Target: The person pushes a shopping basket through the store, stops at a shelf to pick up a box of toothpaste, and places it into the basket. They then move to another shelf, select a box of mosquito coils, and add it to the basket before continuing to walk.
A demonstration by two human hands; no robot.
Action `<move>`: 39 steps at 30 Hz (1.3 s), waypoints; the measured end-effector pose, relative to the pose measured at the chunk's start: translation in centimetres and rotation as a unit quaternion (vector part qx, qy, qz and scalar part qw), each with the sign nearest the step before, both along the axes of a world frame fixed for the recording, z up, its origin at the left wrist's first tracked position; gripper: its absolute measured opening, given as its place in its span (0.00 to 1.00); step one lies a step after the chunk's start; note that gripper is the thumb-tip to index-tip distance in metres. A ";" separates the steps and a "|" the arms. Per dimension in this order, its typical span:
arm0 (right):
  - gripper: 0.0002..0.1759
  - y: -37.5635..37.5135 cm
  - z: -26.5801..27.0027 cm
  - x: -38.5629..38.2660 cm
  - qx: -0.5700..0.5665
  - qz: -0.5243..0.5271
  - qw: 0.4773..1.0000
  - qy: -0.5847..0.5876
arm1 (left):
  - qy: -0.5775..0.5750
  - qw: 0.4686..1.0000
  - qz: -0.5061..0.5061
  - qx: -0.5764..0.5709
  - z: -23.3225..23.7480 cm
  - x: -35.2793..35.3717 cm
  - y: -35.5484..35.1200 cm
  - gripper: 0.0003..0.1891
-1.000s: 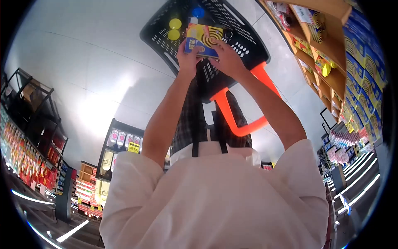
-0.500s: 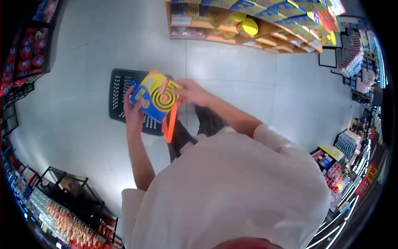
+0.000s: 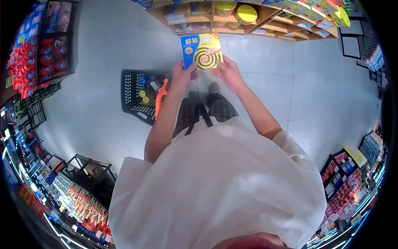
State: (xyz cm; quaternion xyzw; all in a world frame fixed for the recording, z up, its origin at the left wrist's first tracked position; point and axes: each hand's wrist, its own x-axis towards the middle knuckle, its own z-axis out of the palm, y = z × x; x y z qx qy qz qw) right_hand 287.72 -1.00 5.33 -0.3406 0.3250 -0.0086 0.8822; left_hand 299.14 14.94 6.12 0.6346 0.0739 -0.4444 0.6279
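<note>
A blue and yellow box of mosquito coils (image 3: 202, 51), printed with a black spiral, is held out in front of me between both hands. My left hand (image 3: 183, 75) grips its lower left corner, thumb on the front face. At the lower right corner my right hand (image 3: 228, 74) holds it the same way, fingers partly hidden behind. Below and left of the box, close to my left forearm, is a dark shopping basket (image 3: 127, 97) with an orange handle (image 3: 161, 99). Inside the basket are a blue item and small yellow-green round items.
Ahead stands a wooden shelf unit (image 3: 265, 25) with similar boxes and yellow-lidded tubs (image 3: 246, 14). A rack of red packages (image 3: 52, 54) is at the left. Stocked shelves (image 3: 81, 199) line the lower left and right; pale tiled floor (image 3: 265, 99) lies around me.
The mosquito coil box has moved from over the basket up and to the right, and turned more upright. Both hands moved with it, and the basket's contents have come into view.
</note>
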 end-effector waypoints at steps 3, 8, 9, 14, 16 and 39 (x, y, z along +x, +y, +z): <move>0.23 -1.7 -2.4 1.0 0.013 -0.023 1.000 -0.004 | 0.029 0.998 0.053 -0.021 -2.4 0.8 -2.4 0.16; 0.26 -4.4 -7.4 4.8 -0.004 -0.053 0.998 0.014 | 0.082 0.984 0.139 -0.076 -8.9 3.6 -6.2 0.12; 0.26 -4.9 -8.9 5.9 -0.015 -0.060 0.998 0.032 | 0.088 0.981 0.158 -0.077 -10.7 4.5 -6.9 0.12; 0.31 -7.7 -17.9 12.5 -0.037 -0.074 0.995 0.054 | 0.095 0.965 0.226 -0.090 -19.5 10.4 -10.5 0.08; 0.29 -8.7 -20.2 15.0 -0.045 -0.071 0.994 0.074 | 0.090 0.968 0.225 -0.071 -22.5 12.4 -11.4 0.11; 0.12 -13.1 -33.8 26.0 0.060 -0.272 0.952 0.130 | 0.091 0.955 0.257 -0.118 -36.4 22.7 -20.7 0.08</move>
